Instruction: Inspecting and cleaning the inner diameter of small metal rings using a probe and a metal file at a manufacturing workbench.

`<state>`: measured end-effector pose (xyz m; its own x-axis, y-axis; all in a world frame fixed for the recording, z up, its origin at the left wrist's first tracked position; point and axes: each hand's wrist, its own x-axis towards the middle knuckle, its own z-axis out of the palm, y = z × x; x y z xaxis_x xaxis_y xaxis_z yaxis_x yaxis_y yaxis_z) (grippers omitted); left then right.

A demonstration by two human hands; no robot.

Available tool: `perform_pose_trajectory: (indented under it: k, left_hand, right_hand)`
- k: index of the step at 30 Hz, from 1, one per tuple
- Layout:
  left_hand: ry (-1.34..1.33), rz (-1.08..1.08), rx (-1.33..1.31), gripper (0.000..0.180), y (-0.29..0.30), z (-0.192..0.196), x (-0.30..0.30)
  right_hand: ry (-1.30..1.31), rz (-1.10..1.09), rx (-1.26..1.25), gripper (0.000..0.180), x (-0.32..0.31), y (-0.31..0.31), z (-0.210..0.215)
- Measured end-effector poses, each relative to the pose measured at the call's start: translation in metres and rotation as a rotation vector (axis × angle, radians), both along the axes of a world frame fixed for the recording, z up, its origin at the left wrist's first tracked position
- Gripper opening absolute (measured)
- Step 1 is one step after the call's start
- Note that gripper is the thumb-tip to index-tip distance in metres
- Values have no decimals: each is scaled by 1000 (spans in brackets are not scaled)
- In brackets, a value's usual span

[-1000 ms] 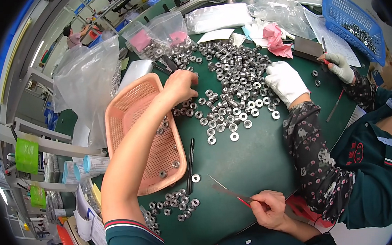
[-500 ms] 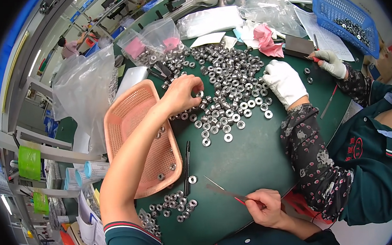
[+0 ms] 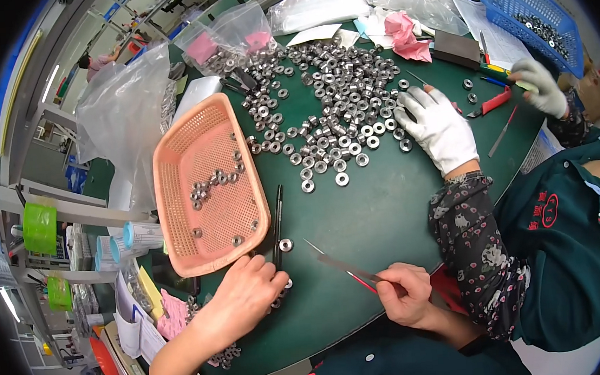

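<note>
1. Green work desk in a workshop, with racks and plastic bags along its left edge and another person seated at its right edge.
2. Left hand lies palm down at the near edge of the desk, just below the pink perforated tray. Its fingers are curled over a few small metal rings; whether it actually grips any cannot be told.
3. Right hand, also at the near edge, is closed on a thin needle file with a red band, tip pointing up and left toward a single ring lying beside a dark slim tool.
4. Progress, as judged: only a small number of rings lie in the tray, scattered, while the large heap of steel rings remains across the far middle of the desk. Most of the work appears outstanding.
5. Rings are small, bright, round steel pieces with a centre hole, lying flat or tilted, many touching.
6. Co-worker's white-gloved hand rests at the right side of the heap; a second gloved hand is near the blue basket at the far right corner.
</note>
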<state>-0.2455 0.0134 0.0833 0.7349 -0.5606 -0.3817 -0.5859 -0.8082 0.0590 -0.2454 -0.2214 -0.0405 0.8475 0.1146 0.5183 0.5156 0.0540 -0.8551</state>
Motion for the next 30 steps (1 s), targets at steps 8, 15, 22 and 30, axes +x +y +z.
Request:
perform_pose_trajectory:
  k: [8, 15, 22, 30]
  left_hand:
    - [-127, 144, 1, 10, 12, -18, -16]
    - [-277, 42, -136, 10, -19, -4, 6]
    - [-549, 171, -391, 11, -56, -41, 65]
    - [-584, 344, -274, 13, -60, -67, 94]
  right_hand:
    - [8, -60, -65, 7, -3, -8, 8]
    - [15, -93, -9, 6, -9, -4, -1]
    - [-23, -136, 20, 6, -10, -5, -1]
    - [-9, -110, 14, 7, -7, -3, -1]
